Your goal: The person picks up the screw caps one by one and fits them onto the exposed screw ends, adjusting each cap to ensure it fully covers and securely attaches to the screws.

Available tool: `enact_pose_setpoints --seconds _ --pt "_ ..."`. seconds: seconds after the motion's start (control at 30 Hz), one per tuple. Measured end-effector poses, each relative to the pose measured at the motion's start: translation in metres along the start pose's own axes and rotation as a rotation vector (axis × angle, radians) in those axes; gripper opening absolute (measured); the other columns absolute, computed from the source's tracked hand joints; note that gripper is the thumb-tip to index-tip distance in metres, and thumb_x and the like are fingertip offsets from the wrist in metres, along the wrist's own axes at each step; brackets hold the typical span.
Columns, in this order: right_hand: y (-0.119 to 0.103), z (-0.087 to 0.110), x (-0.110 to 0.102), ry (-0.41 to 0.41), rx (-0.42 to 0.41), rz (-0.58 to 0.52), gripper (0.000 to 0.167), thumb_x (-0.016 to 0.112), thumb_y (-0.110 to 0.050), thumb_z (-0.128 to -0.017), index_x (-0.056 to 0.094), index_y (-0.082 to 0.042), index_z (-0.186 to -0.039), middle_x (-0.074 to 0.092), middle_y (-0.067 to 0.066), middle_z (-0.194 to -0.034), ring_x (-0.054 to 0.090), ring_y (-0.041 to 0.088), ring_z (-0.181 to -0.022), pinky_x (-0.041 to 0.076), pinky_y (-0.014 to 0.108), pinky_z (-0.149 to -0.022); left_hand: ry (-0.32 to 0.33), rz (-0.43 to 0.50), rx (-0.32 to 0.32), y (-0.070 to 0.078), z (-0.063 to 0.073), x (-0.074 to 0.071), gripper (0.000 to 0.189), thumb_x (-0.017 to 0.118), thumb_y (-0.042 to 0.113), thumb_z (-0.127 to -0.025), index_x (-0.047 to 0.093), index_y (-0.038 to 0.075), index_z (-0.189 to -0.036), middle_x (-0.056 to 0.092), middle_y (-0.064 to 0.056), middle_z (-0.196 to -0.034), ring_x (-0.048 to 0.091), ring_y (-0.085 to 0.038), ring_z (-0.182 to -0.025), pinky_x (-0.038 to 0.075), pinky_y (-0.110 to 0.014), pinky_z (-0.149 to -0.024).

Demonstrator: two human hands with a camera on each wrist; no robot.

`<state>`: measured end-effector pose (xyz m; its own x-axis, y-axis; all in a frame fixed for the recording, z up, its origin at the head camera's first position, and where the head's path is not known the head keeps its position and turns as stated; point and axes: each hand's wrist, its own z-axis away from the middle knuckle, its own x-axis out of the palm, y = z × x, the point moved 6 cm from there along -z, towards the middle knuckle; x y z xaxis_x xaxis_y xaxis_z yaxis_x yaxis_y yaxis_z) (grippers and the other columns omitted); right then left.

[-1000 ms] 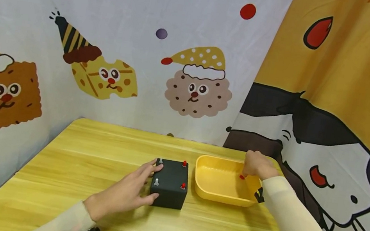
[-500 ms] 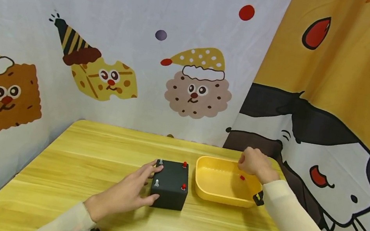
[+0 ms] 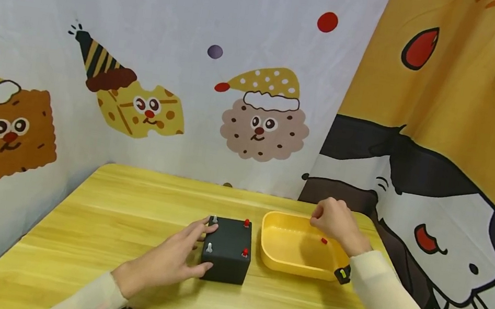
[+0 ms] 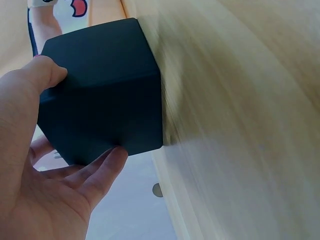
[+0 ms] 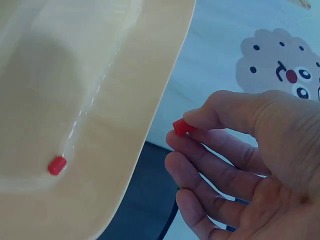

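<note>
My left hand (image 3: 163,259) holds the left side of a black box (image 3: 229,242), thumb on the near face and fingers round the far corner. Two bare metal toggle switches (image 3: 209,247) stand along the box's left side; two more on the right wear red caps (image 3: 245,252). Over the back of a yellow tray (image 3: 293,269) is my right hand (image 3: 337,221). In the right wrist view its thumb and index finger pinch a small red cap (image 5: 181,127). Another red cap (image 5: 57,165) lies on the tray floor.
The yellow wood-grain table (image 3: 127,201) carries both box and tray, with the tray just right of the box. Behind the table hangs a cartoon-printed cloth (image 3: 167,16), and an orange printed cloth (image 3: 453,109) closes off the right side.
My right hand has lifted out of the tray and moved left with a red cap, leaving another red cap in view on the tray floor. The left hand stays on the box.
</note>
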<state>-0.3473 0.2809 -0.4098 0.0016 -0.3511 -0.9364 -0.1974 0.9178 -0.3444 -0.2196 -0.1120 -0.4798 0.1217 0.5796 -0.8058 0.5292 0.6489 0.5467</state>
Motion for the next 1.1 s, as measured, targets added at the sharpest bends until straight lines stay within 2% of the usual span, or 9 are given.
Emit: enact_pose_setpoints --seconds 0.27,0.5,0.83,1.1 --pt "-0.021 0.01 0.0 0.1 -0.085 -0.047 0.003 0.085 -0.009 -0.099 0.084 -0.007 -0.097 0.084 0.009 -0.092 0.064 0.014 -0.055 0.059 0.03 -0.055 -0.009 0.02 -0.016 -0.001 0.001 0.0 0.1 0.085 0.046 -0.109 0.03 0.01 -0.184 0.042 -0.01 -0.188 0.077 -0.032 -0.142 0.07 -0.046 -0.11" --pt "-0.035 0.016 -0.001 0.172 -0.156 -0.047 0.004 0.087 -0.009 -0.098 0.085 -0.009 -0.094 0.085 0.004 -0.088 0.072 0.012 -0.07 0.066 0.033 -0.067 -0.005 0.022 -0.016 -0.002 0.0 -0.001 0.102 0.085 0.048 -0.108 0.028 0.01 -0.185 0.045 -0.006 -0.186 0.075 -0.029 -0.145 0.069 -0.048 -0.114" --pt "-0.049 0.026 0.004 0.195 -0.207 -0.07 0.003 0.088 -0.011 -0.098 0.087 -0.008 -0.101 0.085 -0.001 -0.087 0.072 0.007 -0.073 0.065 0.032 -0.068 -0.008 0.021 -0.028 -0.003 0.001 0.0 0.102 0.085 0.05 -0.108 0.029 0.011 -0.185 0.047 -0.002 -0.185 0.075 -0.03 -0.145 0.07 -0.047 -0.111" --pt "-0.059 0.034 0.011 0.199 -0.226 -0.095 0.006 0.086 -0.01 -0.102 0.091 -0.012 -0.105 0.087 -0.002 -0.091 0.076 0.007 -0.078 0.068 0.035 -0.072 -0.002 0.02 -0.023 -0.004 0.001 0.001 0.098 0.082 0.055 -0.109 0.034 0.014 -0.183 0.047 0.001 -0.186 0.076 -0.031 -0.143 0.071 -0.046 -0.107"
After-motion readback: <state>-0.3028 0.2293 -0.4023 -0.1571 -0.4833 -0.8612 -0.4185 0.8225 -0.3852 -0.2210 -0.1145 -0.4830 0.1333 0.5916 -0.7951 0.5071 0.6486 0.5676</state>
